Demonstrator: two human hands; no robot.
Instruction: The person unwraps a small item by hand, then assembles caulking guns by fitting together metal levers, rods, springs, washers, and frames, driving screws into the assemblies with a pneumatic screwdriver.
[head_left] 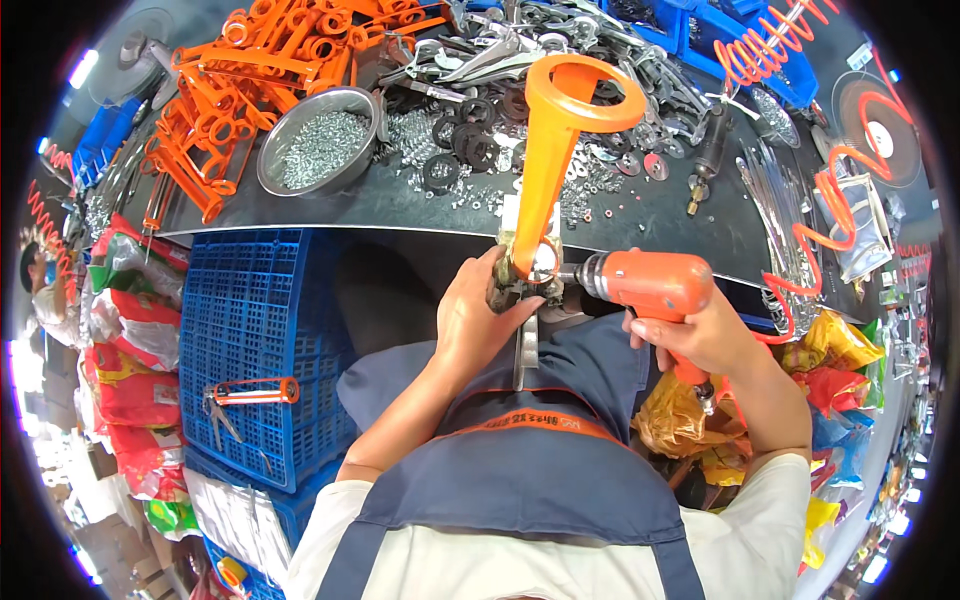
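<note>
An orange caulking gun frame (549, 175) stands up from a small metal fixture at the table's front edge, its ring end high and toward me. My left hand (478, 312) is closed around the lower end of the frame, with the thumb reaching across below it. A flat metal bar (526, 355) hangs under that spot. In my right hand (690, 335) is a red-orange pistol-grip air drill (650, 280). Its nose points left and meets the lower end of the frame from the right. The tool's exact contact point is too small to make out.
Orange frames (240, 100) lie heaped at the far left, beside a metal bowl (325, 145) of small screws. Metal levers (490, 55) and dark washers (470, 145) spread behind. Another air tool (710, 150) hangs right on a coiled hose. Blue crates (240, 340) stand left.
</note>
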